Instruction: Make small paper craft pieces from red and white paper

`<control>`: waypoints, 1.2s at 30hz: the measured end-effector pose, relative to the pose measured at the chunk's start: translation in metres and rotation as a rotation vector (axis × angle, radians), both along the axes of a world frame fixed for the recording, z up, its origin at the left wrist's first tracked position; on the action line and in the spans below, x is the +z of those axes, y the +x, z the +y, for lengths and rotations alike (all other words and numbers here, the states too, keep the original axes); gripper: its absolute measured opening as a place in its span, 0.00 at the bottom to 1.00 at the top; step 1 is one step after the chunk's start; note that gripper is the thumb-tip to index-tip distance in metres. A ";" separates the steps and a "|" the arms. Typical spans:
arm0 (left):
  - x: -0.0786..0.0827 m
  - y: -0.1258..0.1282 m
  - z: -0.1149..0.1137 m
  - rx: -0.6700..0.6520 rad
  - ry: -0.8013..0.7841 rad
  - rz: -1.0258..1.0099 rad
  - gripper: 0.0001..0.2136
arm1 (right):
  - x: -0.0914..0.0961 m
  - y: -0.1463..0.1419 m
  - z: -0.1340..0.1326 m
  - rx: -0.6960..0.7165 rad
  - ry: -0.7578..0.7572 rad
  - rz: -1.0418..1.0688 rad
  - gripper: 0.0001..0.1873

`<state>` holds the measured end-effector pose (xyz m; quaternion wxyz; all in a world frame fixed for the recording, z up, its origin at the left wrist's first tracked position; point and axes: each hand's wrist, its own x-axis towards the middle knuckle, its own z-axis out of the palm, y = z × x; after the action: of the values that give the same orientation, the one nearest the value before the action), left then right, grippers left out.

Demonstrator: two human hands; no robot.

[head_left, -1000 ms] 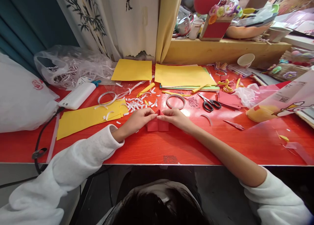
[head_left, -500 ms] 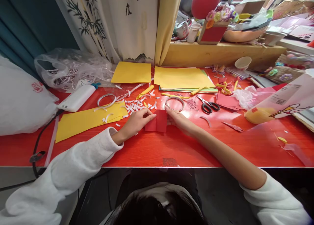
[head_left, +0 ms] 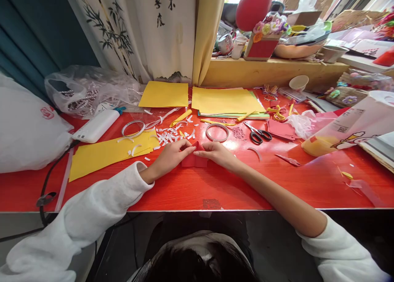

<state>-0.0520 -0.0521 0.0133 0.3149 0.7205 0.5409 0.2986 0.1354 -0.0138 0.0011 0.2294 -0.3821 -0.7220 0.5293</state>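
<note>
A small folded piece of red paper point(head_left: 194, 161) is held upright between my hands near the middle of the table. My left hand point(head_left: 174, 154) pinches its left side between thumb and fingers. From the right, my right hand point(head_left: 219, 154) grips the paper too, its thumb close to the left thumb. Part of the paper is hidden behind the fingers. White paper scraps point(head_left: 169, 135) lie just beyond my left hand. A roll of tape point(head_left: 217, 132) rests flat beyond my right hand.
Black-handled scissors point(head_left: 257, 133) and red paper squares point(head_left: 281, 129) lie to the right. Yellow sheets point(head_left: 227, 100) are stacked at the back. Yellow strips point(head_left: 101, 157) and a white power bank-like block point(head_left: 97, 125) lie left. A plastic cup of yellow drink point(head_left: 341, 128) leans at right.
My right hand has moved left and closed over the paper, bringing both thumbs near each other. The paper's right part has been lifted or folded. The camera view has shifted slightly.
</note>
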 end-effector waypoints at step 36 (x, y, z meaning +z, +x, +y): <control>-0.001 -0.001 0.003 -0.018 0.001 -0.071 0.15 | 0.006 0.002 -0.003 0.046 -0.326 0.197 0.18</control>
<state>-0.0531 -0.0494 0.0119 0.3363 0.7145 0.5225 0.3215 0.1377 -0.0171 0.0070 0.2219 -0.3439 -0.6093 0.6792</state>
